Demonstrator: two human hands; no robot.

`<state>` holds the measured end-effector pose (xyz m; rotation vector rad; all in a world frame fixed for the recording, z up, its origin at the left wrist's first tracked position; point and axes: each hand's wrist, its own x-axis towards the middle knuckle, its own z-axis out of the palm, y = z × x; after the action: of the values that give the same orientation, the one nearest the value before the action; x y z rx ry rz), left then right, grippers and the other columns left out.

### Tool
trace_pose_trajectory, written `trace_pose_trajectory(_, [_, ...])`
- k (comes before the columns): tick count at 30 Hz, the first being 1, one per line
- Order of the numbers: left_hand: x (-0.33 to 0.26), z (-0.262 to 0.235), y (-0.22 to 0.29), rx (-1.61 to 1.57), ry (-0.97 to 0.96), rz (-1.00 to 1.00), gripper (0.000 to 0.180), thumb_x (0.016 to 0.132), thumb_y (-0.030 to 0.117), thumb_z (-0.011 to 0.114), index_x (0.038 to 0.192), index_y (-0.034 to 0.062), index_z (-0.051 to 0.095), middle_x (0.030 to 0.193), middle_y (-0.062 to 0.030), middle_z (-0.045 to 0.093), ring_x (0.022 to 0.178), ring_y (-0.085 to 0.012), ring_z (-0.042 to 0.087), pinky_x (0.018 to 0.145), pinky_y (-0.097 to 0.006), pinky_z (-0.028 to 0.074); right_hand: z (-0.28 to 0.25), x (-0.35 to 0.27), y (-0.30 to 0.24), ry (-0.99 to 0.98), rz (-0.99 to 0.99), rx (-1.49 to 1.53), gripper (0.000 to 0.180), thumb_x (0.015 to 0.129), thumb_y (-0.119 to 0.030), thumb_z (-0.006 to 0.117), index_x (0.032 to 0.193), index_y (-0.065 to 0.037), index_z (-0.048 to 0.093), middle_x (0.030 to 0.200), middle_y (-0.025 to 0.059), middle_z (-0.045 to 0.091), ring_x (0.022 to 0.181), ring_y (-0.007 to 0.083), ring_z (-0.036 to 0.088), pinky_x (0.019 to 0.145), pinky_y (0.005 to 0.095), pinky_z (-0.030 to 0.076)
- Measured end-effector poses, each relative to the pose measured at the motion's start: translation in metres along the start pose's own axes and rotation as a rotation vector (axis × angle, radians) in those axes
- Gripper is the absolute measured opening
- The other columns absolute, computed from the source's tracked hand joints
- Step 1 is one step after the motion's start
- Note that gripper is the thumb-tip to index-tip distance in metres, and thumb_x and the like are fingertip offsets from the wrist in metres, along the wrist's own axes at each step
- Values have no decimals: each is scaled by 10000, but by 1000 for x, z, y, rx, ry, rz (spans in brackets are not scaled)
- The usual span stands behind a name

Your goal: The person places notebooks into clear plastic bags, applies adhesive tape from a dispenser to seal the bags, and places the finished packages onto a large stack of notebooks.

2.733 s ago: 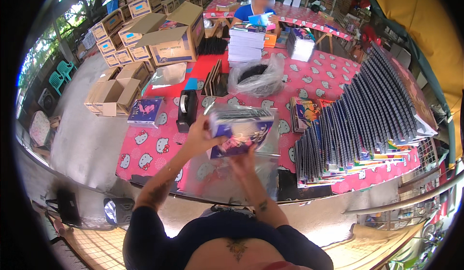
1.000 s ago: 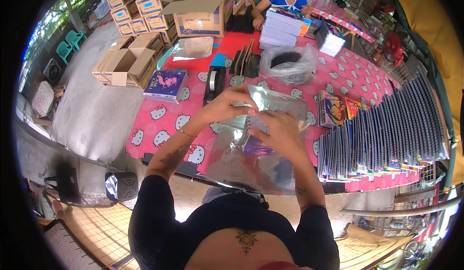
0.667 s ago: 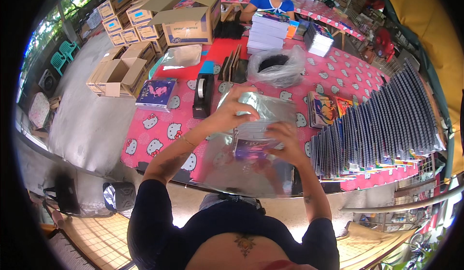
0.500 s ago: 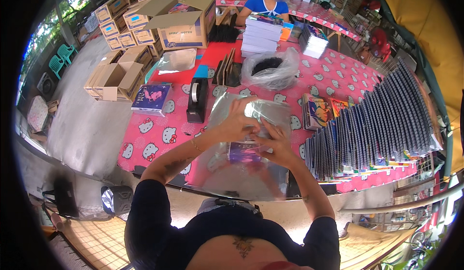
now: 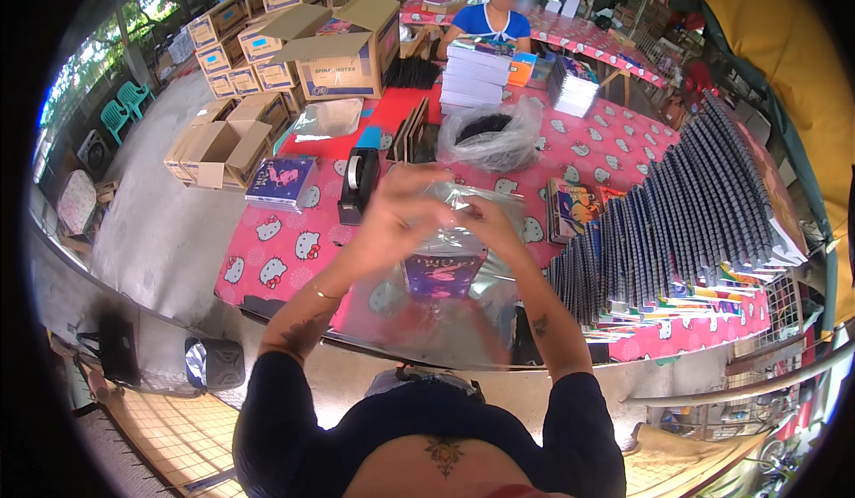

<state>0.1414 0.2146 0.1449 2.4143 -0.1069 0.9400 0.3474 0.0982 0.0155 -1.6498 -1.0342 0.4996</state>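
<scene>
Tape dispenser (image 5: 358,183) beside bagged book (image 5: 443,271).

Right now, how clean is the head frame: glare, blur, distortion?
Head view: strong fisheye, black rim, table edge bows; daylight, mild glare on the clear plastic bag in both hands; left hand and right hand slightly motion-soft; far boxes sharp enough.

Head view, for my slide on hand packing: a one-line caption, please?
Both hands, left hand and right hand, grip a clear plastic bag holding a purple notebook above a pink table.
</scene>
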Motion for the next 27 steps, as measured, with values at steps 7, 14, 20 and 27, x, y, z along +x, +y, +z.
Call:
trace_pose_trajectory(7, [-51, 43, -126, -693, -271, -606, 427, 889, 152, 722, 1278, 25, 600, 1147, -44, 658, 1052, -137, 600, 940, -301, 476, 14, 11, -28, 19, -318, -95, 489, 826, -193, 786, 1248, -45, 587, 1082, 38, 664, 1017, 132, 603, 835, 266, 478])
trace_pose_trajectory(14, [-59, 56, -128, -758, -367, -665, 517, 875, 167, 734, 1343, 21, 568, 1215, -66, 641, 1109, -138, 571, 976, -310, 461, -1, 15, -16, -274, -64, 147, 575, 806, -290, 808, 1296, -76, 596, 992, 67, 661, 940, 164, 621, 856, 324, 488])
trace_pose_trajectory(20, [-33, 54, -90, -713, -296, -552, 377, 941, 207, 663, 1266, 21, 622, 1176, -71, 657, 1055, -110, 584, 926, -278, 473, 4, 7, -33, -115, -450, -135, 441, 857, -260, 759, 1240, -81, 634, 990, 41, 658, 959, 165, 613, 863, 325, 482])
trace_pose_trajectory(27, [-25, 23, -84, -1037, 90, -503, 332, 941, 158, 630, 1250, 35, 639, 1149, -66, 680, 1074, -132, 601, 934, -291, 468, -9, 5, -41, -416, 32, -79, 530, 874, -372, 730, 1258, -28, 610, 1205, 123, 640, 1154, 220, 580, 964, 350, 454])
